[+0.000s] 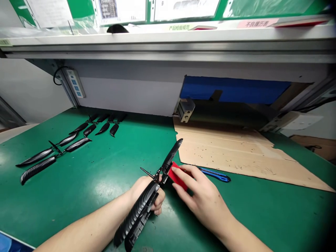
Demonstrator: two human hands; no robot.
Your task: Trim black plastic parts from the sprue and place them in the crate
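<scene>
My left hand (pixel 139 186) is closed around the middle of a black plastic moulding with ribbed, feather-shaped blades (pixel 141 204), held tilted above the table. Its blades point toward me and away to the upper right, and a thin stem sticks out at the centre. In the fingers of my right hand (pixel 203 197) is a small red block (pixel 179 179), which touches or nearly touches the upper blade near the centre. My fingers partly cover both the moulding and the block.
Several similar black mouldings (pixel 76 144) lie at the left on the green table (pixel 110 171). A blue utility knife (pixel 216 174) rests beside a cardboard sheet (pixel 236 150) sprinkled with black bits. A metal block (pixel 186 109) juts out behind, below a shelf (pixel 157 47).
</scene>
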